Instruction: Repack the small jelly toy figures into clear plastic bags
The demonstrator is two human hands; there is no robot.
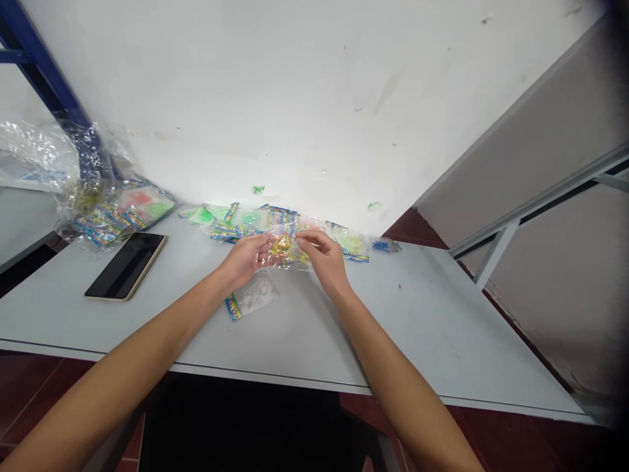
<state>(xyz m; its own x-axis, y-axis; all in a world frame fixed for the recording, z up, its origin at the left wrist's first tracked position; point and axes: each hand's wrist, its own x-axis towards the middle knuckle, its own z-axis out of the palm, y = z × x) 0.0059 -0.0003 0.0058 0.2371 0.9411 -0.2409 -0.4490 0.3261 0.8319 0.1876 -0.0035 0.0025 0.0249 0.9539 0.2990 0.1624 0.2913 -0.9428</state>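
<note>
**A:** Hands first. State?

**B:** Left hand (240,261) and right hand (327,257) both sit over the tabletop (422,314), fingers curled, not spread. Each appears to pinch one side of a clear plastic packet (282,249) held between them, low over the surface. Gold-yellow contents show through the film, too blurred to name.

**A:** Position of that packet relative to the others?

**B:** Directly in front of a loose row of printed packets (223,226) along the far edge, by the white wall (295,98). Its lower edge seems to overlap the row; contact cannot be confirmed from this angle.

**A:** Tally so far?

**B:** One packet in the hands. Just below the left hand, nearer the person, lie a crumpled clear wrap (258,292) and a striped printed strip (233,307), touching each other, apart from the row. Whether that wrap has been opened cannot be told.

**A:** And what is left?

**B:** Most of the row sits outside the hands' grip, with green and yellow showing through several packets. Further left, a heap of similar packets (118,216) lies beside a large clear plastic bag (39,154). Neither count is readable.

**A:** Anything else nearby?

**B:** A smartphone (126,265), face up and dark, well left of the hands, just below the heap
</note>
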